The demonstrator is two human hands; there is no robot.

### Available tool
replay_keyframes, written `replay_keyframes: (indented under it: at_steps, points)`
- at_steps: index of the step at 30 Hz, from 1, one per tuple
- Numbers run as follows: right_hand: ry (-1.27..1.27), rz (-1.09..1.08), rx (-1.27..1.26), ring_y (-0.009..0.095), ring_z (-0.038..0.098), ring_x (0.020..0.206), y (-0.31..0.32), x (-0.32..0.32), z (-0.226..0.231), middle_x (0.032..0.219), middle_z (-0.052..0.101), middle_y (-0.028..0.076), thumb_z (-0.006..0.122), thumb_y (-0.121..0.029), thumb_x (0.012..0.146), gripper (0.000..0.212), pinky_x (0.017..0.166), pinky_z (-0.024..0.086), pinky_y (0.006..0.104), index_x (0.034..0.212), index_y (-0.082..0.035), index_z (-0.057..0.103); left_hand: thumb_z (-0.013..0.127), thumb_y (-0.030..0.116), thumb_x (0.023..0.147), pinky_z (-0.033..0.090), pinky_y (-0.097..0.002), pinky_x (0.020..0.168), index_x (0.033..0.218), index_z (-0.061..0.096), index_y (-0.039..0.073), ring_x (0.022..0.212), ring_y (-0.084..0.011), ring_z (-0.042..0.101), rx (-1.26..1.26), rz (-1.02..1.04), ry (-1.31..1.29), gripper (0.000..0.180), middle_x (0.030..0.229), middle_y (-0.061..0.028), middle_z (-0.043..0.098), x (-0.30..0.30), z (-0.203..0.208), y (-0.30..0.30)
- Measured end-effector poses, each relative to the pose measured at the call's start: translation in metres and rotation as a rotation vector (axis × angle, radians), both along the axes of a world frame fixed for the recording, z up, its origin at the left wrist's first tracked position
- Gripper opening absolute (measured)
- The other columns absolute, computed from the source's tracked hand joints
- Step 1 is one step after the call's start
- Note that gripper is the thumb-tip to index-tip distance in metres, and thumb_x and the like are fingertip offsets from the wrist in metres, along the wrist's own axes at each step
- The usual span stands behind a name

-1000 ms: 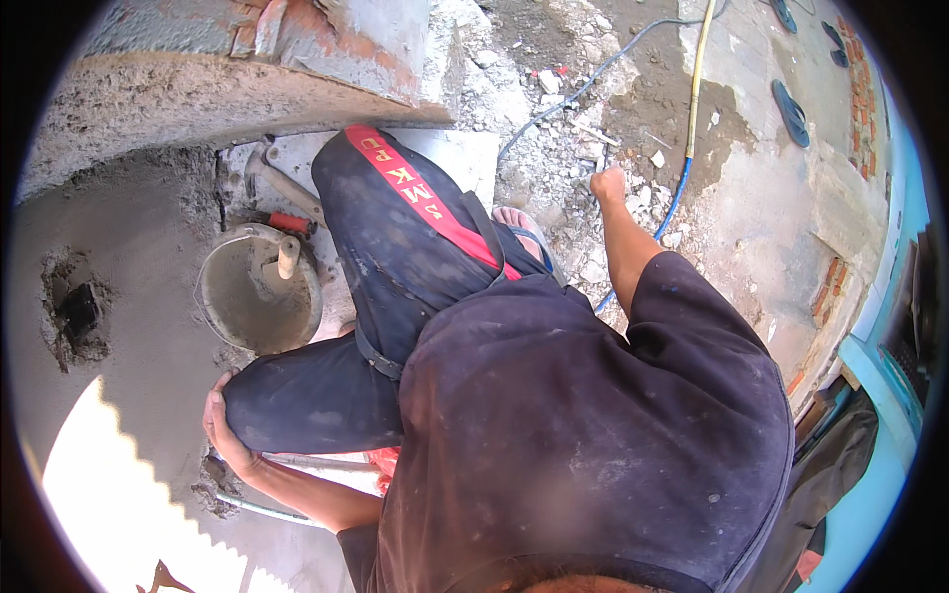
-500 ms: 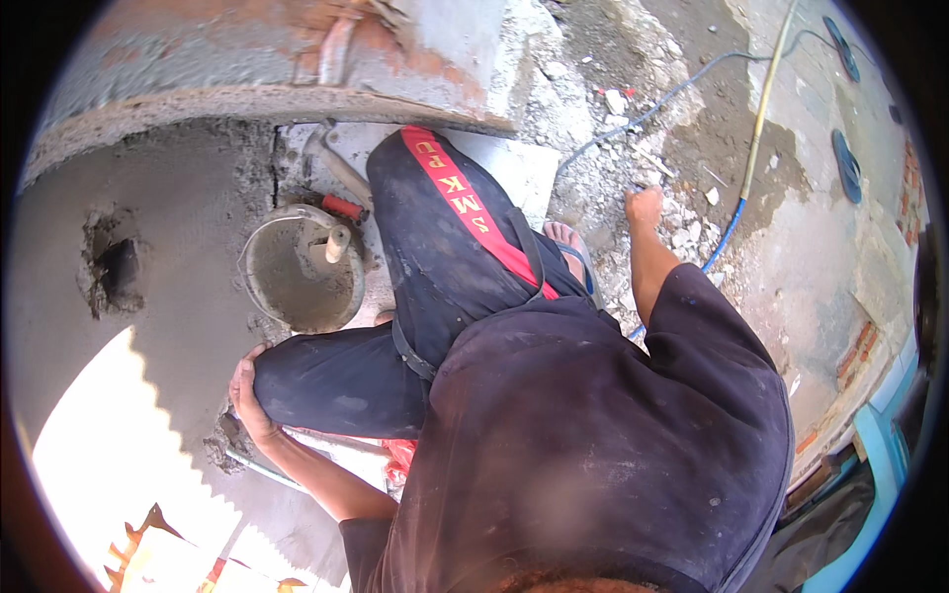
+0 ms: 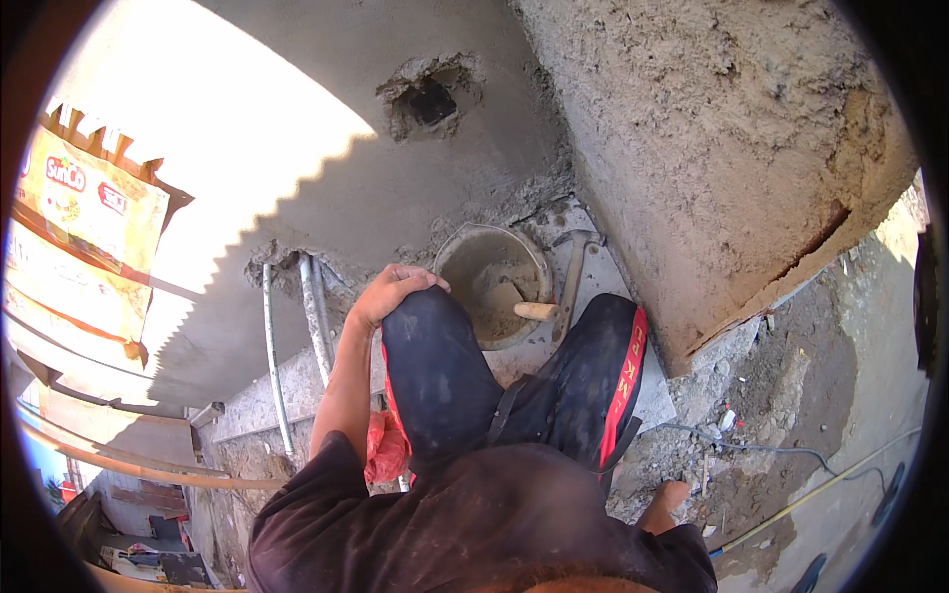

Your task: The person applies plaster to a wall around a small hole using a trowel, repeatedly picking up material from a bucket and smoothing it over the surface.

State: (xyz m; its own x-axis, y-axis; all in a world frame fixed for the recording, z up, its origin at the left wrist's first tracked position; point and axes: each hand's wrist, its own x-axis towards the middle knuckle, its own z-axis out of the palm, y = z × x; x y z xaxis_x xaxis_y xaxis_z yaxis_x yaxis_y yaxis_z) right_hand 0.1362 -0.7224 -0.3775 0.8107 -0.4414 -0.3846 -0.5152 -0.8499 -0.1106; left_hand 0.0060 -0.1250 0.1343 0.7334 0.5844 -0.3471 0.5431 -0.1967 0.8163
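My left hand point(image 3: 390, 294) lies over my bent left knee, its fingers draped on the dark trouser cloth and holding nothing. Just beyond the knee stands a bucket point(image 3: 473, 240) of grey mortar. A trowel with a wooden handle point(image 3: 535, 311) rests in it, the handle against the rim and the blade partly in the mix. Right of the bucket, a hammer point(image 3: 571, 284) leans on the pale slab. Low at my right side, my right hand point(image 3: 672, 492) is by the rubble; its fingers do not show clearly, nor does anything in them.
Ahead is a grey plastered wall point(image 3: 326, 79) with a ragged hole point(image 3: 431, 100). Pale pipes point(image 3: 274, 366) stand at left, near a red plastic bag point(image 3: 386, 447). A rough plastered block point(image 3: 722, 168) rises at right. A hose point(image 3: 820, 499) crosses the rubble.
My view has swung left, so the bucket now sits near the centre and the wall hole ahead. The left hand stays on the knee, and the right stays low by the rubble.
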Motion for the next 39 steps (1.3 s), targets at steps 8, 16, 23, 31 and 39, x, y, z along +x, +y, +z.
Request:
replay_keyframes:
  at_steps: [8, 16, 23, 31, 39]
  points:
    - [-0.012, 0.129, 0.158, 0.048, 0.070, 0.093, -0.030, -0.001, -0.024, 0.099, 0.068, 0.034, 0.058, -0.010, 0.087, 0.026, 0.079, 0.057, 0.0535, 0.109, 0.003, 0.063, 0.062, 0.019, 0.094, 0.053, -0.0298, 0.090, 0.103, 0.078, -0.005, 0.091, -0.0193, 0.070, 0.030, -0.028, -0.019, 0.030, 0.099, -0.0132, 0.077, 0.009, 0.006, -0.006]
    - [0.070, 0.132, 0.077, 0.042, 0.071, 0.099, -0.012, -0.007, -0.036, 0.099, 0.071, 0.028, 0.064, -0.016, 0.086, 0.026, 0.087, 0.055, 0.0507, 0.102, 0.004, 0.065, 0.062, 0.025, 0.094, 0.051, -0.0295, 0.091, 0.102, 0.079, -0.001, 0.092, -0.0173, 0.068, 0.015, 0.018, -0.004, 0.032, 0.098, -0.0094, 0.077, -0.012, 0.005, -0.006]
    - [0.140, 0.572, -0.152, 0.034, 0.074, 0.089, -0.019, 0.005, -0.091, 0.093, 0.075, 0.016, 0.065, -0.028, 0.088, 0.026, 0.079, 0.057, 0.0461, 0.094, -0.004, 0.075, 0.061, 0.024, 0.094, 0.051, -0.0292, 0.092, 0.103, 0.079, -0.001, 0.092, -0.0168, 0.068, 0.043, 0.009, -0.030, 0.032, 0.097, -0.0090, 0.077, -0.010, 0.006, -0.005]
    - [0.053, -0.427, 1.115, 0.018, 0.059, 0.058, 0.014, 0.038, -0.009, 0.079, 0.066, 0.007, 0.060, -0.010, 0.083, 0.028, 0.045, 0.047, 0.0299, 0.107, -0.002, 0.070, 0.061, 0.023, 0.096, 0.051, -0.0291, 0.092, 0.103, 0.078, -0.001, 0.093, -0.0164, 0.068, 0.104, 0.012, -0.047, 0.031, 0.097, -0.0082, 0.077, -0.011, 0.020, -0.009]
    - [-0.185, 0.318, 1.459, 0.009, 0.060, 0.072, 0.264, 0.082, 0.380, 0.095, 0.067, 0.006, 0.067, -0.002, 0.090, 0.043, 0.054, 0.046, 0.0233, 0.132, 0.002, 0.061, 0.059, 0.031, 0.103, 0.054, -0.0337, 0.095, 0.125, 0.066, -0.003, 0.104, -0.0211, 0.069, -0.117, 0.146, -0.423, 0.041, 0.113, -0.0148, 0.073, -0.011, -0.006, -0.005]
